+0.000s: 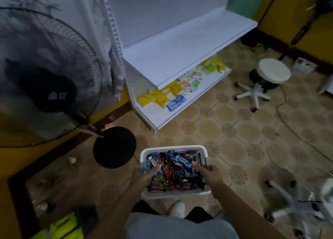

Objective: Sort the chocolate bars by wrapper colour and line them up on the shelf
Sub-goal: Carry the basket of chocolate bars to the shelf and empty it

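1. Through the head camera I see both hands carrying a white basket (173,148) of chocolate bars (175,173) low in front of the body, above a patterned tiled floor (225,130).
2. The left hand (144,175) grips the basket's left rim. Its fingers are wrapped under the edge and its thumb lies across the bars inside.
3. The right hand (211,175) grips the right rim the same way, thumb pointing in over the heap.
4. The bars are piled loose and mixed, with blue, red, purple and dark brown wrappers tangled together (a few carry white lettering that I cannot read with any certainty). Every bar I can see is in the basket.
5. A white shelf (180,48) stands ahead, beyond the basket and well apart from it, running away to the upper right.
6. The bottom board (156,117) under it holds yellow packets (158,96) at the near end with a blue one beside them. Paler and green ones lie further along.
7. A black fan (50,87) fills the left of the view. Its round base (114,147) sits on the floor near the basket's far left corner.
8. A stool (270,73) with a white seat and a star-shaped foot stands at the right, well away from the shelf's near end.
9. The toe of a white shoe (177,209) shows on the floor below the basket's near edge.
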